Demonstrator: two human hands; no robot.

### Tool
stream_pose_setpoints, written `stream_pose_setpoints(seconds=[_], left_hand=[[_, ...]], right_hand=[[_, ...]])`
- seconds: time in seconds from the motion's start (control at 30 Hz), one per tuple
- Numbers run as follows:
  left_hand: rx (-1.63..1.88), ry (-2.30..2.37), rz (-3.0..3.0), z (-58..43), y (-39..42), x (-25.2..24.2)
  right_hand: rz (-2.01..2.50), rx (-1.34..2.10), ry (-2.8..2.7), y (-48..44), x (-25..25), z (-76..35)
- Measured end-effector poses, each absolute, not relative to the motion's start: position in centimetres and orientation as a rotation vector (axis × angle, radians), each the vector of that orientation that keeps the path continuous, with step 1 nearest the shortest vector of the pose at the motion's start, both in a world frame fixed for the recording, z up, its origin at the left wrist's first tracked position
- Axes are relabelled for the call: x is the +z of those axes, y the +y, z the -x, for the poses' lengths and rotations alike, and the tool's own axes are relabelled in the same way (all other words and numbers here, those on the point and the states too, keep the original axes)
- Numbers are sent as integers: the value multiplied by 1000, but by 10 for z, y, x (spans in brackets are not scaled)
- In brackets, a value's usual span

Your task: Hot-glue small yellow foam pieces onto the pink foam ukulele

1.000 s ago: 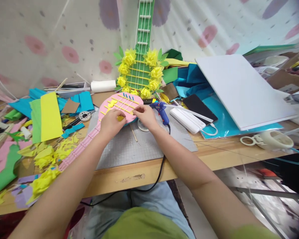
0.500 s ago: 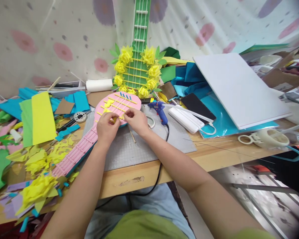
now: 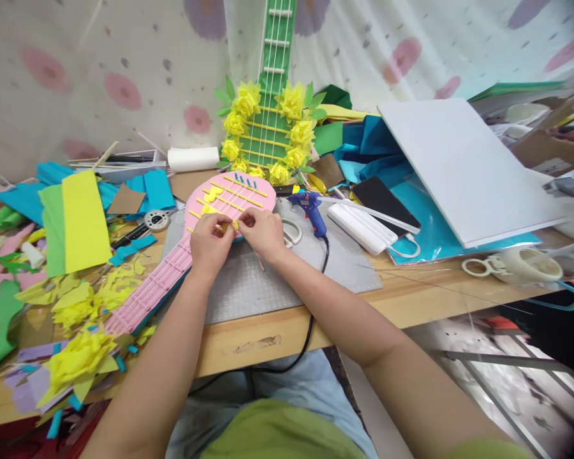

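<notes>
A pink toy guitar [image 3: 203, 197] lies slantwise on the grey cutting mat [image 3: 287, 287], its neck pointing down to the left. Yellow sticks, white strings and small blue pegs cover its face, with yellow paper pieces near the upper left edge. Over the lower part of the body, my left hand [image 3: 209, 245] and my right hand [image 3: 262, 234] meet in closed pinches. Between their fingertips shows a small yellow paper piece [image 3: 236, 224], mostly hidden. A blue glue gun [image 3: 310, 210] rests right of my right hand, beside partly covered white-handled scissors [image 3: 293, 233].
Behind stands a green guitar [image 3: 268, 137] ringed with yellow paper flowers. Paper scraps and a yellow flower [image 3: 83, 363] crowd the left side. To the right are a white power bank [image 3: 361, 228], a white board [image 3: 469, 172] and a tape dispenser [image 3: 521, 264]. A black cord [image 3: 310, 325] crosses the table edge.
The whole view has shifted slightly. Both hands stay pinched over the pink guitar, and a little more of the yellow paper piece shows between the fingertips.
</notes>
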State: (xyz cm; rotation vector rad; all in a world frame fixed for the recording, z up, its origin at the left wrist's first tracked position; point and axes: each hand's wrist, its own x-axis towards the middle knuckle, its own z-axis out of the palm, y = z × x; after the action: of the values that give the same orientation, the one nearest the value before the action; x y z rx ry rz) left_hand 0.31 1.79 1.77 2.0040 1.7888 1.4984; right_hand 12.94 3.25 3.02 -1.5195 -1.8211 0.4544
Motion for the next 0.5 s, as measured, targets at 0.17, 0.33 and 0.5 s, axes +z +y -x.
stream_pose_setpoints(seconds=[0.17, 0.33, 0.5], left_hand=[[1493, 1779, -1984, -3, 19, 16], [1484, 1784, -1946, -2, 18, 15], [1504, 1739, -1908, 0, 19, 13]], right_hand=[[1535, 461, -1815, 31, 30, -127], [1507, 543, -1797, 31, 30, -127], [1482, 662, -1788, 32, 36, -132]])
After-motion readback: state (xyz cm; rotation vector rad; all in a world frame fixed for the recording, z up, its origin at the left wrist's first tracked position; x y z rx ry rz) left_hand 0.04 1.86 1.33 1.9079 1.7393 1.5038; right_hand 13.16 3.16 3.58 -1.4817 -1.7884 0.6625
